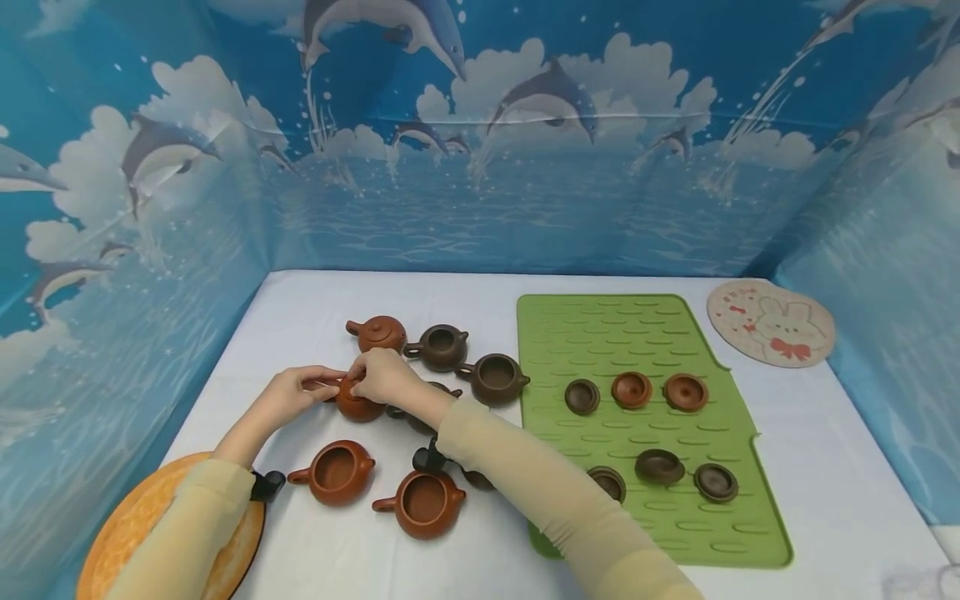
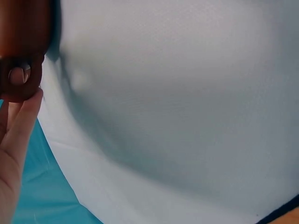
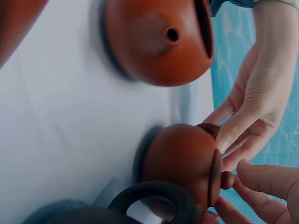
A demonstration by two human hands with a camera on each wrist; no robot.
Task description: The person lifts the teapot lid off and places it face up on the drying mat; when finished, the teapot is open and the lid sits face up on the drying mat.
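A reddish-brown clay teapot [image 3: 175,158] stands on the white cloth with its knobbed lid [image 3: 227,180] on top. My left hand [image 1: 296,393] holds this teapot's handle [image 2: 21,88]; a fingertip shows through the loop in the left wrist view. From above, my right hand [image 1: 386,379] has its thumb and fingers around the lid's knob. Just beyond is another reddish teapot [image 1: 381,333] with its lid on. Nearer me are two lidless reddish teapots, one on the left [image 1: 337,473] and one on the right [image 1: 426,504]. A dark teapot [image 1: 423,410] lies partly hidden under my right wrist.
Two dark lidless teapots, one farther back [image 1: 441,347] and one closer [image 1: 495,379], stand right of my hands. The green mat [image 1: 600,333] holds several loose lids, reddish [image 1: 632,389] and dark [image 1: 660,467]. A rabbit mat [image 1: 772,323] lies far right, an orange round mat [image 1: 135,517] near left.
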